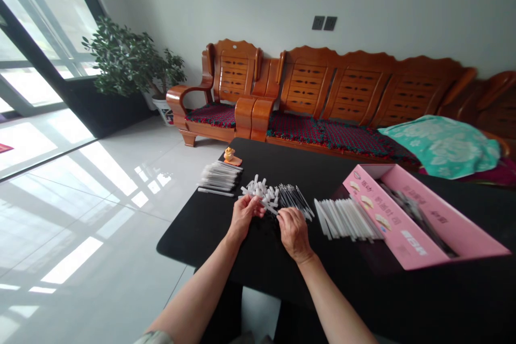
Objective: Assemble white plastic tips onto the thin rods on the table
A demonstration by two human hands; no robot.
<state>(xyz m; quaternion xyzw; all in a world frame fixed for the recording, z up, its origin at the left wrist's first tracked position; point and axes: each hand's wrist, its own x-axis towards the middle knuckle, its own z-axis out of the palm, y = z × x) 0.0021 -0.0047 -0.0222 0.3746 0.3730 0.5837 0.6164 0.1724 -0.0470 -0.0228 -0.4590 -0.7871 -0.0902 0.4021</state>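
White plastic sticks (258,192) lie heaped mid-way along the black table (193,236), the left hand (244,217) and right hand (294,234) bunched closed at the heap's near edge, any pinch hidden, dark thin sticks (294,200) just beside.

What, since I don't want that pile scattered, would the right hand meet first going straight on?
Probably the loose pile of small white plastic pieces, just ahead of the right hand; it seems to be at the pile's edge, though depth is hard to judge here.
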